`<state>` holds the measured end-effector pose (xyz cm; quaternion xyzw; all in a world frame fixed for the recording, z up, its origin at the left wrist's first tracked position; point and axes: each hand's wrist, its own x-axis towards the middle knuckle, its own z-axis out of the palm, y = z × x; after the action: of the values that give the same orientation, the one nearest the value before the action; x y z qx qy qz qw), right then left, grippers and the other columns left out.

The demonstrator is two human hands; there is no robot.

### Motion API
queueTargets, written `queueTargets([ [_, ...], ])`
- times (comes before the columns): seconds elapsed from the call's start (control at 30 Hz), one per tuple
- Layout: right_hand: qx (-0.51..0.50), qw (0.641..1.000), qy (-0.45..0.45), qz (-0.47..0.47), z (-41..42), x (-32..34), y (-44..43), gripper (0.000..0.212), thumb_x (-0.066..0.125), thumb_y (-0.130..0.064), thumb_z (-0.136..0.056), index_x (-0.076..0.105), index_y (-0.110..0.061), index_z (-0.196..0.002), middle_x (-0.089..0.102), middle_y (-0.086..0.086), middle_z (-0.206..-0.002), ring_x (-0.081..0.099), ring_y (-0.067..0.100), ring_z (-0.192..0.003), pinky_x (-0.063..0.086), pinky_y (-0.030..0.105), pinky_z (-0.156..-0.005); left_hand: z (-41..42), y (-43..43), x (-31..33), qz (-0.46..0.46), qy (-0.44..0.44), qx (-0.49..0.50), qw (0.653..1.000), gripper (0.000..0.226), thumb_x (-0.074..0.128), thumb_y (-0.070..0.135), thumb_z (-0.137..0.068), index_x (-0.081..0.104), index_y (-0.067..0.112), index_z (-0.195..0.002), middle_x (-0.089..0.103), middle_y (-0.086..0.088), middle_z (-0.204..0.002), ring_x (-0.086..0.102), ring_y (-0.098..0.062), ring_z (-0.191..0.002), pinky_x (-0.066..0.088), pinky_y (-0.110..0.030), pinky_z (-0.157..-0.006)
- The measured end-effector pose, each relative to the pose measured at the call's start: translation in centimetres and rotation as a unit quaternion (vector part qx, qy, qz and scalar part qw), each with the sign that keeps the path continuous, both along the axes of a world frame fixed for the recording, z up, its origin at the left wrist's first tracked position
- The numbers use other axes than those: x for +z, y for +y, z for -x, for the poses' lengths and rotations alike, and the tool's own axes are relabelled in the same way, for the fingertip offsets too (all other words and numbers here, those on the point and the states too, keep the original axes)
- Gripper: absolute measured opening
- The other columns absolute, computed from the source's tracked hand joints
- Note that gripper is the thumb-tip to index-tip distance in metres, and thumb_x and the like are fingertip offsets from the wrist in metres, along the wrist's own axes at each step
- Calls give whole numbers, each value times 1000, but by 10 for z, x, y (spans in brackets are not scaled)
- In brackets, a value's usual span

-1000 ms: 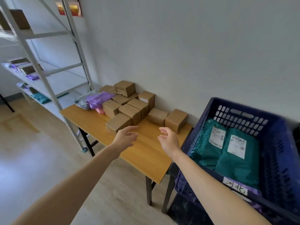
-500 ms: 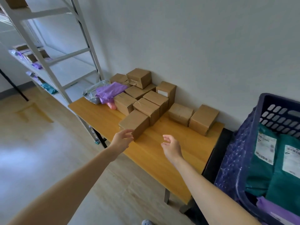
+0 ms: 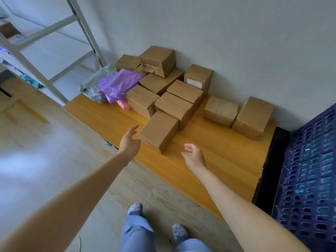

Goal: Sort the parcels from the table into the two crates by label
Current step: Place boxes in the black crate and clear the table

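Several brown cardboard parcels stand on a wooden table [image 3: 209, 160], most stacked against the wall. The nearest parcel [image 3: 159, 130] lies closest to the table's front edge. My left hand [image 3: 130, 141] hovers just left of it, fingers relaxed and apart from the box. My right hand [image 3: 193, 156] hovers over the tabletop to the right of that box, palm turned inward, holding nothing. A purple mailer bag [image 3: 119, 84], a grey one [image 3: 92, 84] and a pink one [image 3: 123, 104] lie at the table's left end. The blue crate [image 3: 309, 170] stands at the right edge.
A grey metal shelf rack [image 3: 49, 57] stands to the left of the table, with small parcels on its shelves. Two separate boxes [image 3: 238, 115] sit near the wall on the right. My legs and shoes [image 3: 156, 226] are on the pale wood floor below.
The view has swung left and down, so the blue crate has slid to the frame's right edge. Both hands have spread apart on either side of the nearest box.
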<state>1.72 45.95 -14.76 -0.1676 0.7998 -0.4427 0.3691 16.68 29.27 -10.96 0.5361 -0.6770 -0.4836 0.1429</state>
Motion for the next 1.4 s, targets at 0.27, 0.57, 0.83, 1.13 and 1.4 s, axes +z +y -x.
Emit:
queueTargets([
  [0.27, -84, 996, -12, -34, -16, -13, -53, 39, 55, -26, -98, 50, -13, -134, 51, 3, -135, 50, 18, -121, 41, 25, -89, 16, -72, -34, -48, -17, -113, 992, 62, 34, -4, -96, 35, 33, -145, 38, 2, -150, 54, -12, -94, 48, -31, -71],
  [0.57, -207, 973, -103, -27, -43, -21, -110, 64, 59, -36, -94, 31, -17, -149, 41, 6, -147, 44, 23, -131, 40, 45, -108, 29, -120, -72, -153, -36, -191, 969, 44, 27, 15, -104, 35, 26, -146, 44, 1, -147, 45, -20, -130, 39, -31, -95],
  [0.83, -265, 956, -121, -16, -54, -25, -132, 65, 58, -29, -96, 25, -17, -151, 42, 4, -148, 46, 20, -130, 44, 34, -99, 32, -137, -87, -259, -56, -245, 933, 38, 34, 38, -103, 49, 27, -136, 52, -2, -131, 50, -24, -115, 44, -42, -98],
  [1.13, -286, 948, -136, -14, -62, -20, -128, 66, 61, -28, -95, 27, -16, -150, 45, 2, -145, 48, 16, -121, 41, 31, -91, 26, -129, -87, -306, -54, -244, 919, 42, 37, 45, -101, 48, 29, -138, 51, 0, -129, 48, -23, -119, 41, -43, -98],
  [1.4, -311, 929, -194, 51, -76, -6, -105, 43, 66, -27, -91, 45, -26, -129, 56, -6, -113, 55, 9, -92, 41, 35, -86, 6, -110, -60, -327, -24, -240, 914, 49, 53, 56, -91, 51, 27, -131, 58, 3, -119, 56, -18, -108, 47, -42, -95],
])
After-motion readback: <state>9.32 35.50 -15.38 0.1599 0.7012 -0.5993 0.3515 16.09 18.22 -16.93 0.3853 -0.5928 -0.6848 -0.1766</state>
